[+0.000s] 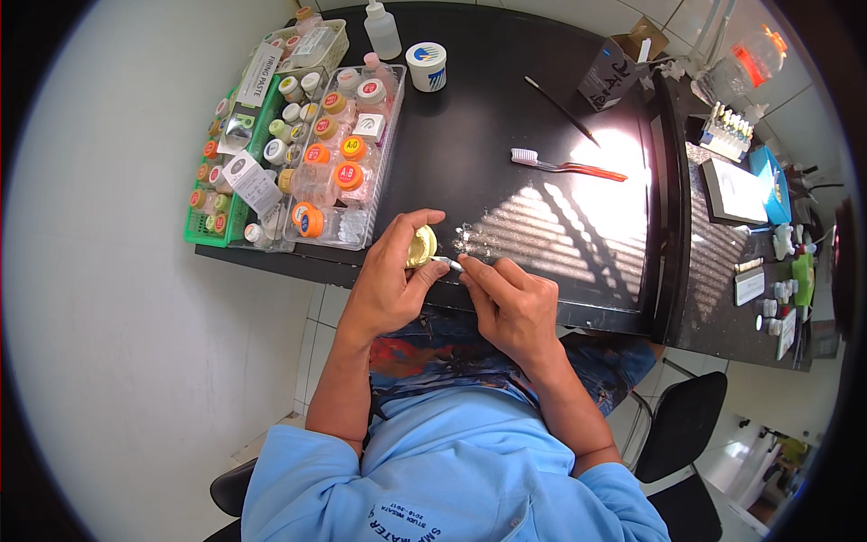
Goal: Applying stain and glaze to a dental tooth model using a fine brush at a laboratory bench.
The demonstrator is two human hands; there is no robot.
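Note:
At the desk's front edge, my left hand [390, 278] is closed around a yellow dental plaster cast [422, 247], its fingers and thumb curled over the sides. My right hand [515, 303] pinches a slim silver-white hand tool [454, 265], whose tip reaches the lower side of the cast near my left thumb. The tool's kind is hard to tell, as my fingers hide much of it. White crumbs and powder [474, 239] lie scattered on the black desktop just beyond both hands.
Left on the black desk [461, 163] stand a clear tray [372, 212] and a green basket [200, 226], both full of small jars. Farther back are a squeeze bottle [382, 32] and white tub [426, 68]. A toothbrush [569, 167], thin brush [560, 108] and box [610, 72] lie right.

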